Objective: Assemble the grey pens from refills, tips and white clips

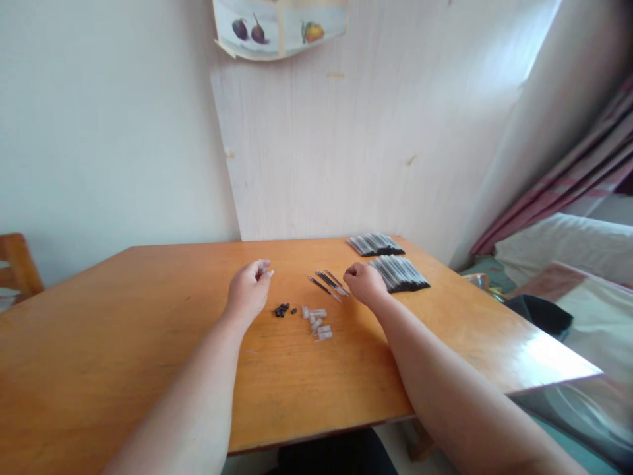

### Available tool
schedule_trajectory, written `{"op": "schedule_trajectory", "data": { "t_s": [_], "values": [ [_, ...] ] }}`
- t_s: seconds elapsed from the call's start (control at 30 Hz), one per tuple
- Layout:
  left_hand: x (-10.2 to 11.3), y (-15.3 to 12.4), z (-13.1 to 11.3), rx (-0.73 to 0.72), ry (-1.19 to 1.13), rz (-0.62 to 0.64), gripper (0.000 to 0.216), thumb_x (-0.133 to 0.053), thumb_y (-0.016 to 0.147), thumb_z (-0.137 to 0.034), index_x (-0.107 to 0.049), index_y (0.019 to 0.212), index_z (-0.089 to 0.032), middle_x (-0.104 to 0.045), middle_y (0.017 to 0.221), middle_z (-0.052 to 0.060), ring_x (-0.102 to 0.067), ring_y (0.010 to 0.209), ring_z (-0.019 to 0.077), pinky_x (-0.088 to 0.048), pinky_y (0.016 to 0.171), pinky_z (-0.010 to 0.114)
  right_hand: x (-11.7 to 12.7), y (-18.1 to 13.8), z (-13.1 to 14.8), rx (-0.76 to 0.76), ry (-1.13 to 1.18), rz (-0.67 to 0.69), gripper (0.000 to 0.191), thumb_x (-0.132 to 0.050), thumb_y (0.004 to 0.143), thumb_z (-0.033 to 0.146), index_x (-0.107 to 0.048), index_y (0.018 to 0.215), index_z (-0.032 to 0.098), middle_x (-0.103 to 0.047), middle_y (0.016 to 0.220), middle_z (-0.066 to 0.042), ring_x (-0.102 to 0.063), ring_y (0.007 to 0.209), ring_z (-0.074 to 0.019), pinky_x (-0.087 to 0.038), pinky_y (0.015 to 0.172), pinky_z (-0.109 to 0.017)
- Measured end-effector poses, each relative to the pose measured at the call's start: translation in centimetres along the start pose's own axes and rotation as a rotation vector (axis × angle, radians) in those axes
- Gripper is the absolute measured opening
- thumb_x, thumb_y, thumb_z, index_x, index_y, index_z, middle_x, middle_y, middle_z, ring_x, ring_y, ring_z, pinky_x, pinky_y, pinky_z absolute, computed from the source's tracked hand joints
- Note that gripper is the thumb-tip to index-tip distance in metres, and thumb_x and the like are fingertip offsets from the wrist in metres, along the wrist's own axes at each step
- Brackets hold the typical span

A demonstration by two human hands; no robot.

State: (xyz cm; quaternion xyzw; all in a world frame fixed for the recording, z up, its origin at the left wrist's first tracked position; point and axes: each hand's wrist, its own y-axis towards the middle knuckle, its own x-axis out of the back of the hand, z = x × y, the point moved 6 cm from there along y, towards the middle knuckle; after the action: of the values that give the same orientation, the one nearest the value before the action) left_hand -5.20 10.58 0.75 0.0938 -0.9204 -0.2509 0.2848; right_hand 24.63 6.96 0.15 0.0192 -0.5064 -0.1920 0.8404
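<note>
Loose pen refills [329, 281] lie mid-table, just left of right hand [366, 282], long axes far-left to near-right; that hand's nearer. Its fingers curled, can't tell grip. Left hand [248, 289] pinches small pale piece [270, 272].

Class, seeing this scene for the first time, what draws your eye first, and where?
The left hand, pinching a small pale piece, and the right hand stand out over the wooden table. Two rows of pen-like sticks lie beside and beyond the right hand. Pictures hang high behind the table.
</note>
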Motion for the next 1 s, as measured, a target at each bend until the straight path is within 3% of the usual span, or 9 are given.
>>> {"op": "schedule_trajectory", "data": {
  "t_s": [0.2, 0.47, 0.8, 0.93, 1.0],
  "values": [
    [0.2, -0.7, -2.6, -0.233, 0.273, 0.005, 0.032, -0.047, 0.088, -0.035, -0.067, 0.107, -0.02, -0.066, 0.101, 0.009, -0.06, 0.095, 0.0209, -0.047, 0.09, 0.036, -1.2, 0.2, -1.0, -0.054, -0.088, 0.116, 0.02, -0.059, 0.074, 0.032, -0.072, 0.084, 0.021, -0.072, 0.091, -0.008, -0.064, 0.083, -0.021, -0.04, 0.063, -0.026],
    [-0.1, -1.6, -4.8, -0.381, 0.393, -0.014, 0.029, -0.043, 0.091, -0.033, -0.065, 0.103, -0.019, -0.062, 0.105, 0.01, -0.056, 0.103, 0.0218, -0.043, 0.095, 0.035, -1.6, 0.2, -1.1, -0.067, -0.118, 0.158, 0.021, -0.061, 0.073, 0.032, -0.073, 0.086, 0.019, -0.072, 0.093, -0.01, -0.065, 0.086, -0.0221, -0.042, 0.065, -0.026],
    [-1.7, -2.1, -5.2, -0.389, 0.428, 0.122, 0.028, -0.037, 0.093, -0.028, -0.059, 0.108, -0.019, -0.065, 0.106, 0.009, -0.058, 0.101, 0.0217, -0.043, 0.091, 0.034, -1.4, 0.2, -1.0, -0.077, -0.168, 0.154, 0.021, -0.055, 0.076, 0.023, -0.071, 0.084, 0.013, -0.07, 0.095, -0.018, -0.066, 0.089, -0.0256, -0.044, 0.069, -0.029],
    [-1.5, -2.2, -5.5, -0.383, 0.435, 0.112, 0.032, -0.036, 0.094, -0.032, -0.06, 0.111, -0.021, -0.064, 0.107, 0.009, -0.056, 0.104, 0.0217, -0.042, 0.094, 0.034, -0.6, 0.1, -0.7, -0.051, -0.114, 0.09, 0.025, -0.048, 0.082, 0.025, -0.068, 0.087, 0.013, -0.07, 0.095, -0.017, -0.064, 0.087, -0.0226, -0.043, 0.068, -0.027],
    [-1.4, -2.2, -5.6, -0.373, 0.428, 0.107, 0.034, -0.036, 0.094, -0.033, -0.061, 0.112, -0.021, -0.063, 0.107, 0.009, -0.056, 0.104, 0.0217, -0.042, 0.095, 0.034, 0.0, -0.1, -0.3, -0.025, 0.017, 0.021, 0.025, -0.046, 0.083, 0.028, -0.066, 0.087, 0.013, -0.069, 0.089, -0.015, -0.063, 0.081, -0.0203, -0.042, 0.065, -0.027]
  ]
}}
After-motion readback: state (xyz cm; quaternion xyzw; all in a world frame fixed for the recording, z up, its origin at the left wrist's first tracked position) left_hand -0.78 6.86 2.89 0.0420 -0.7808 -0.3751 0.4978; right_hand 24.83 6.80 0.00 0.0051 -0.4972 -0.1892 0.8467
